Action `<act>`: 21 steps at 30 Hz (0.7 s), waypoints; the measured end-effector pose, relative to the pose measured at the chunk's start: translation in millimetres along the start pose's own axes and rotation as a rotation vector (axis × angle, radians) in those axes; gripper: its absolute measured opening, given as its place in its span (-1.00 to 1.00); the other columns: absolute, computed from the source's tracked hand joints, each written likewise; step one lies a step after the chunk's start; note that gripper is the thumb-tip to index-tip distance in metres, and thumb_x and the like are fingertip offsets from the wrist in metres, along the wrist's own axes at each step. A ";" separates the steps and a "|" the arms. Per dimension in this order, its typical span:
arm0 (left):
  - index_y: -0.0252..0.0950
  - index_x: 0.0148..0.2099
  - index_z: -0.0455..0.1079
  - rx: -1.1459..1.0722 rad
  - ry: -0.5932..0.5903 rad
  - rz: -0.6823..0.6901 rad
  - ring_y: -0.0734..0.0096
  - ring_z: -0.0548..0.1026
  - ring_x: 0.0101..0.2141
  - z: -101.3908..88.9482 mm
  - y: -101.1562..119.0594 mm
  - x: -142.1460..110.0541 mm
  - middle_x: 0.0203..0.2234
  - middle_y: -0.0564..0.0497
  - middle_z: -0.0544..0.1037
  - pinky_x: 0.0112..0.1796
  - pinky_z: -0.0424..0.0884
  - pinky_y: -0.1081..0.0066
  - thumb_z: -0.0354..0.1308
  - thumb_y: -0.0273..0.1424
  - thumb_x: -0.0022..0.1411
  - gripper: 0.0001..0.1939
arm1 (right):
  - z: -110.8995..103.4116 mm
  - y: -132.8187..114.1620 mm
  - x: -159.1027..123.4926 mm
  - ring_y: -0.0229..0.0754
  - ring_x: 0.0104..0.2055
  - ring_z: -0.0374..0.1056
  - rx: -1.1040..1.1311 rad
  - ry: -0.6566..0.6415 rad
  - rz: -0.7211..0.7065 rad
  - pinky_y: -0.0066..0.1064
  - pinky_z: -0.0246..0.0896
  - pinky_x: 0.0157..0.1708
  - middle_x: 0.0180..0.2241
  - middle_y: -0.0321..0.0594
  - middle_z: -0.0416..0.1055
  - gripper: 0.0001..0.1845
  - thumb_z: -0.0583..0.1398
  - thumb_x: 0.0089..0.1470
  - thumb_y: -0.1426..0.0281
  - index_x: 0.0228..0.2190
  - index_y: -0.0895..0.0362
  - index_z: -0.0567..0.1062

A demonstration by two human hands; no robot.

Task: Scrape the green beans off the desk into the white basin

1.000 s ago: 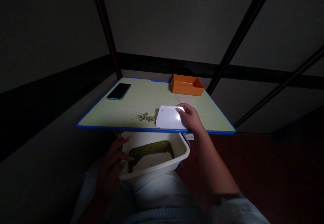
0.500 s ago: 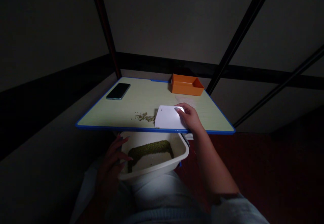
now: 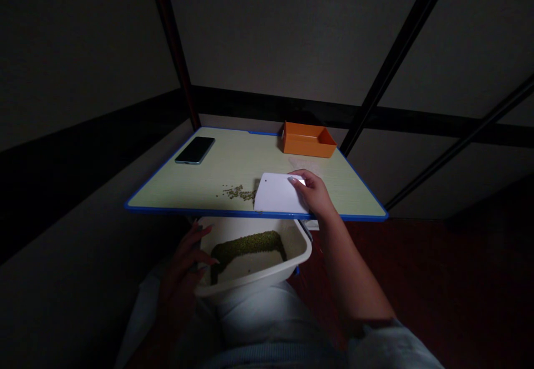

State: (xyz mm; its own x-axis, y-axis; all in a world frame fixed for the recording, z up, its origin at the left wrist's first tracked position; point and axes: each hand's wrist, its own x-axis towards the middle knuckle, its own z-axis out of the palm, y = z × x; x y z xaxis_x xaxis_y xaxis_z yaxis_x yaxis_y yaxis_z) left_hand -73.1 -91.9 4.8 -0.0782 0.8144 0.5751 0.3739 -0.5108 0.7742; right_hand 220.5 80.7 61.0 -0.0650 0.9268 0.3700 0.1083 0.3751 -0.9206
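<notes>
White, the scraper (image 3: 275, 193) looked light and stiff, mid-frame by the worktop's (image 3: 246, 160) lower edge; right fingers (image 3: 303, 176) pinched its upper right, a sound hold. Left fingers (image 3: 203, 256) spread at the tub's (image 3: 306, 251) rim, grip unclear. Leftward, room ran past grains (image 3: 237, 193) toward the phone (image 3: 196, 150).

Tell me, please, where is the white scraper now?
In the head view, the white scraper is at the table's near edge, held in the right hand, just right of the scattered green grains.
</notes>
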 end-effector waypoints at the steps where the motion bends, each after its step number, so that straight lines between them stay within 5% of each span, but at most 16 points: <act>1: -0.14 -0.34 0.48 -0.001 -0.001 0.009 0.07 0.16 0.32 0.1 -0.8 -0.2 0.16 0.02 0.45 0.32 0.03 0.02 0.08 -0.27 0.25 -0.82 | 0.0 -0.3 -0.1 -0.16 -0.30 0.35 0.007 0.011 -0.001 -0.32 0.23 -0.26 -0.35 -0.24 0.49 -0.73 0.30 -0.04 0.18 -0.33 0.09 0.53; 9: -0.13 -0.30 0.47 0.010 -0.025 0.056 0.18 0.14 0.33 0.0 -2.9 -0.4 0.18 0.07 0.43 0.32 0.04 0.12 0.07 -0.35 0.26 -0.85 | -0.4 0.5 0.4 -0.17 -0.29 0.36 0.074 0.173 -0.014 -0.34 0.23 -0.23 -0.37 -0.27 0.49 -0.72 0.30 -0.06 0.17 -0.35 0.10 0.53; 21: -0.07 -0.27 0.47 -0.015 -0.016 0.061 0.28 0.12 0.33 1.1 -2.9 -0.4 0.20 0.22 0.40 0.32 0.01 0.24 0.07 -0.41 0.23 -0.83 | -1.5 0.1 -1.5 -0.21 -0.35 0.32 0.011 0.017 -0.007 -0.39 0.20 -0.32 -0.41 -0.29 0.46 -0.70 0.30 -0.05 0.16 -0.36 0.12 0.52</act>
State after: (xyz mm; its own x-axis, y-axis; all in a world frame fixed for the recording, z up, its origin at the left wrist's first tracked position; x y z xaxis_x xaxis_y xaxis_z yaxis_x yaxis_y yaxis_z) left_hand -73.1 -90.4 2.0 -0.0406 0.7856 0.6174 0.3640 -0.5638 0.7414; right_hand 222.1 79.3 60.5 -0.0490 0.9244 0.3783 0.0966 0.3813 -0.9194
